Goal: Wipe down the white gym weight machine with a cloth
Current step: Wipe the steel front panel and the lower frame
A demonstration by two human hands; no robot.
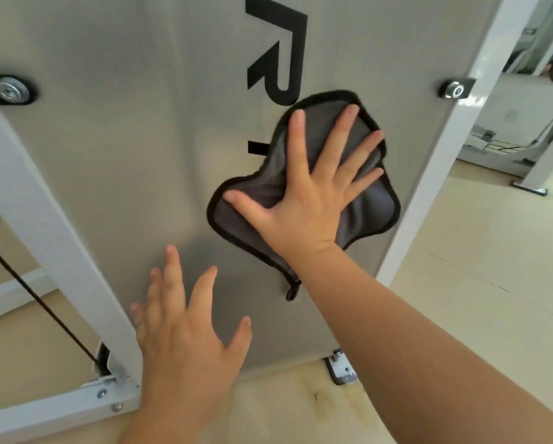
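The weight machine's flat grey panel [124,161] fills most of the view, with black lettering [281,52] near the top. A grey cloth with a black hem [371,206] lies spread on the panel right of centre. My right hand [304,200] presses flat on the cloth with straight, spread fingers. My left hand [185,341] is open lower left, its fingers spread over the panel's bottom edge beside the white frame; whether it touches the panel is unclear.
A white frame bar [44,219] slants down the left side with a black cable [38,299] behind it. Another white upright [441,149] borders the panel's right edge. Round bolts [10,89] hold the panel. Beige floor [477,283] and other equipment lie to the right.
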